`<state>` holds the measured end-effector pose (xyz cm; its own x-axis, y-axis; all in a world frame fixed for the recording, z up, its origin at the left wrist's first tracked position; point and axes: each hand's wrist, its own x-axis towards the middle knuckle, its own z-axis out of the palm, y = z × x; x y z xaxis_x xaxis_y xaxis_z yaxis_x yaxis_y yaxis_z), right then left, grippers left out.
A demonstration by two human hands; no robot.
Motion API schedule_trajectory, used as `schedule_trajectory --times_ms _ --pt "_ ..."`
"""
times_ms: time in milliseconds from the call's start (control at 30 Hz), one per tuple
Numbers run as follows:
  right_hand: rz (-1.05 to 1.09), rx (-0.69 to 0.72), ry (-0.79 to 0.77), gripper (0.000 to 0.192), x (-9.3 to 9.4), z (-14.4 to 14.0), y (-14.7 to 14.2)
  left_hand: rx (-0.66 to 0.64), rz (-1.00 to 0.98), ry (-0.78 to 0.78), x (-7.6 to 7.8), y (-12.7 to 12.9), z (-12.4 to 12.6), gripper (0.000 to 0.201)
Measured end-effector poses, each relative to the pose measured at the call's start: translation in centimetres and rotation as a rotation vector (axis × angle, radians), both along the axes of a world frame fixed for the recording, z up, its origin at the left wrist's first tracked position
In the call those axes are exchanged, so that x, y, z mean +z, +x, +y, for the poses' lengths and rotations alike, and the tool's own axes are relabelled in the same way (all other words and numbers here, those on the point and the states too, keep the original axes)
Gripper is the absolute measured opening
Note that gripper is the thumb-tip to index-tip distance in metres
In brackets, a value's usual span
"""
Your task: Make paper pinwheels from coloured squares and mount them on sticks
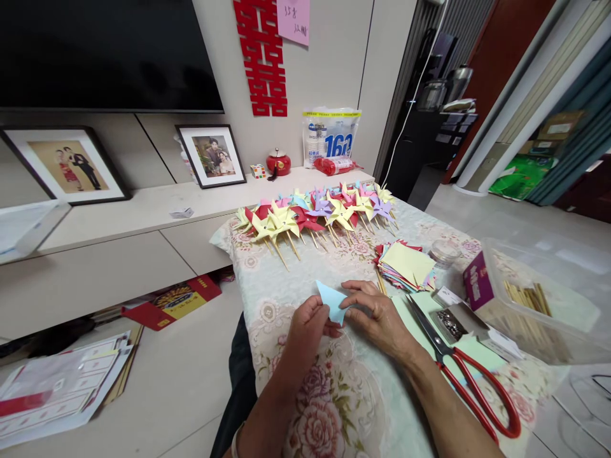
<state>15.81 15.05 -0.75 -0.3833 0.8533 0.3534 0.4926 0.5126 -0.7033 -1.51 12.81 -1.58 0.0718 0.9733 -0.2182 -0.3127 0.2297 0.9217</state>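
Observation:
A small light-blue piece of paper (pixel 331 301), folded to a pointed shape, is held just above the flowered tablecloth. My left hand (pixel 309 319) pinches its lower left side between thumb and fingers. On the right side of the paper, my right hand (pixel 375 312) grips the edge with curved fingers and thumb. Beyond my right hand lies a stack of coloured paper squares (pixel 408 264), a yellow one on top. Red-handled scissors (pixel 449 356) rest beside my right forearm, near a small open box of metal fasteners (pixel 451 323).
Several paper pinwheels on sticks (pixel 317 213) fill the table's far end. At the right, a clear plastic tub (pixel 525 312) contains wooden sticks, with a round clear container (pixel 445 252) near it. Behind stands a white cabinet (pixel 157 213) with framed photos.

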Motion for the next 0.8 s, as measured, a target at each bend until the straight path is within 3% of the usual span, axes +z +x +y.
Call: schedule_trajectory --times_ms 333,500,800 --pt "0.052 -0.025 -0.145 0.016 0.5 -0.1 -0.5 -0.001 -0.019 0.059 -0.7 0.1 -0.4 0.027" --pt "0.072 -0.025 -0.179 0.017 0.5 -0.2 -0.7 -0.012 -0.031 0.134 -1.1 0.6 -0.7 0.041" --pt "0.046 -0.015 -0.225 0.015 0.5 0.0 -0.7 0.031 0.003 0.087 -1.4 0.7 -0.6 0.033"
